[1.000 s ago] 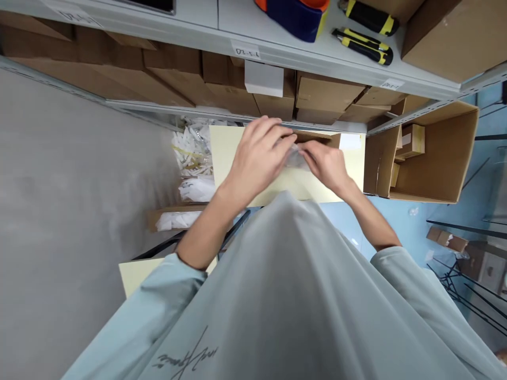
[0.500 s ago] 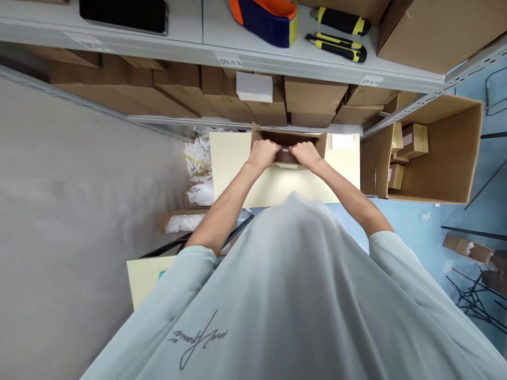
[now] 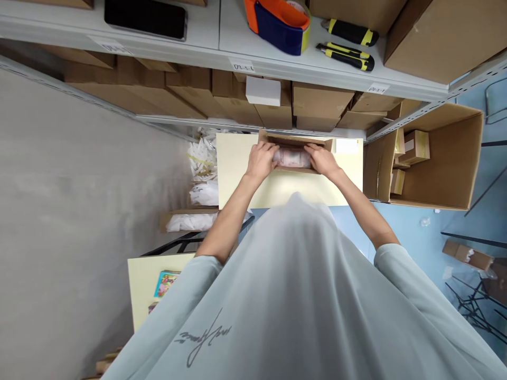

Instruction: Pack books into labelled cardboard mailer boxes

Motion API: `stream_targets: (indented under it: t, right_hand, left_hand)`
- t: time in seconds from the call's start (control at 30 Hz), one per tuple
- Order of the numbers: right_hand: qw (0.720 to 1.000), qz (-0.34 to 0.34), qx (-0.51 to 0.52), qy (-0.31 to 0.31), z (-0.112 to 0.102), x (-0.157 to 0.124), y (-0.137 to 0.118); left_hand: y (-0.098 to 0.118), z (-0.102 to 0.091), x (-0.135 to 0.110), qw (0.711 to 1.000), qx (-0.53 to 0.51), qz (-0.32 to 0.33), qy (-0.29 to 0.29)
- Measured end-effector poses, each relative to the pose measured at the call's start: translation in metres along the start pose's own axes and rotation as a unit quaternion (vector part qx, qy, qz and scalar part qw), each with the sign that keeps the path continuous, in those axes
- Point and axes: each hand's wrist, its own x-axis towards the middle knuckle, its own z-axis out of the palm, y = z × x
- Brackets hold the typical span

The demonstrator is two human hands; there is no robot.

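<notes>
A small open cardboard box (image 3: pixel 295 141) sits on a pale yellow table (image 3: pixel 237 163) below the shelves. Inside it lies a pinkish item in clear plastic wrap (image 3: pixel 292 157). My left hand (image 3: pixel 262 160) grips the left end of the wrapped item with curled fingers. My right hand (image 3: pixel 323 160) holds its right end the same way. Both hands are at the box's opening, and the wrapped item is partly inside the box.
Grey shelves (image 3: pixel 222 53) above hold a tape dispenser (image 3: pixel 279 18), two yellow-black utility knives (image 3: pixel 348 45), a black phone (image 3: pixel 146 18) and brown cartons. A large open carton (image 3: pixel 431 155) stands to the right. White packets (image 3: pixel 203 163) lie left of the table.
My hands moved away from my body down to the small box, then spread apart slightly. The pinkish wrapped item now shows between them in the box.
</notes>
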Motion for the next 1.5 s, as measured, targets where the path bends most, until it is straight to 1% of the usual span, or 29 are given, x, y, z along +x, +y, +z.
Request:
stream_targets:
  t: [0.07,0.1,0.13,0.17,0.23,0.33,0.4,0.47,0.53,0.6,0.67,0.7,0.77,0.83,0.87,0.9,0.97,1.1,1.2,1.27,1.33,1.37,1.43,1.5]
  right_hand:
    - [0.999,0.003,0.016,0.032,-0.008,-0.007,0.015]
    - [0.999,0.006,0.021,0.044,-0.012,-0.007,0.021]
    - [0.998,0.01,0.021,0.053,-0.015,-0.007,0.027]
    - [0.998,0.016,0.017,0.06,-0.017,-0.005,0.031]
    - [0.996,0.036,0.008,0.075,-0.018,0.0,0.036]
    - [0.992,0.068,0.029,0.104,-0.014,0.009,0.035]
    - [0.985,0.074,0.064,0.138,-0.008,0.015,0.029]
    - [0.976,0.081,0.097,0.177,0.0,0.023,0.022]
    - [0.967,0.102,0.12,0.2,0.007,0.031,0.016]
    - [0.961,0.126,0.131,0.209,0.012,0.035,0.011]
    - [0.956,0.144,0.141,0.212,0.014,0.035,0.008]
    - [0.955,0.148,0.146,0.21,0.014,0.032,0.007]
    - [0.955,0.154,0.153,0.202,0.014,0.022,0.006]
    - [0.958,0.155,0.142,0.195,0.014,0.008,0.007]
    - [0.96,0.153,0.13,0.193,0.015,0.002,0.007]
    - [0.963,0.15,0.119,0.192,0.016,-0.004,0.007]
    - [0.968,0.144,0.107,0.178,0.021,-0.012,0.006]
    - [0.972,0.161,0.12,0.119,0.033,-0.016,0.0]
    - [0.966,0.192,0.137,0.109,0.041,-0.015,-0.008]
    - [0.956,0.221,0.155,0.113,0.047,-0.015,-0.014]
    - [0.944,0.253,0.172,0.121,0.054,-0.016,-0.021]
    - [0.939,0.262,0.179,0.128,0.057,-0.017,-0.024]
    - [0.935,0.255,0.198,0.144,0.06,-0.021,-0.028]
    - [0.934,0.235,0.218,0.155,0.06,-0.026,-0.027]
  left_hand:
    - [-0.004,0.0,-0.016,0.997,-0.022,-0.03,0.072]
    - [-0.005,0.001,-0.022,0.994,-0.032,-0.05,0.097]
    - [-0.004,0.002,-0.027,0.991,-0.038,-0.068,0.109]
    - [-0.002,0.004,-0.03,0.99,-0.041,-0.08,0.109]
    - [0.005,0.008,-0.034,0.992,-0.043,-0.079,0.089]
    - [0.017,0.012,-0.032,0.997,-0.06,-0.035,0.045]
    - [0.022,0.012,-0.029,0.997,-0.074,-0.005,0.002]
    - [0.022,0.011,-0.025,0.996,-0.07,0.01,-0.051]
    - [0.02,0.01,-0.02,0.994,-0.053,0.009,-0.091]
    - [0.018,0.008,-0.015,0.994,-0.049,-0.01,-0.101]
    - [0.017,0.006,-0.01,0.993,-0.073,-0.049,-0.073]
    - [0.017,0.006,-0.007,0.992,-0.091,-0.072,-0.042]
    - [0.018,0.006,-0.002,0.987,-0.121,-0.1,0.039]
    - [0.017,0.007,0.003,0.981,-0.133,-0.096,0.106]
    - [0.016,0.009,0.005,0.98,-0.134,-0.086,0.122]
    - [0.015,0.011,0.007,0.98,-0.136,-0.075,0.126]
    - [0.013,0.017,0.011,0.981,-0.141,-0.063,0.114]
    - [0.009,0.03,0.014,0.982,-0.144,-0.077,0.091]
    - [0.006,0.034,0.014,0.982,-0.142,-0.083,0.095]
    - [0.002,0.034,0.013,0.979,-0.151,-0.091,0.103]
    - [-0.003,0.03,0.014,0.971,-0.173,-0.119,0.111]
    - [-0.006,0.028,0.014,0.965,-0.186,-0.146,0.116]
    - [-0.012,0.024,0.012,0.947,-0.211,-0.212,0.12]
    - [-0.015,0.022,0.005,0.932,-0.223,-0.261,0.116]
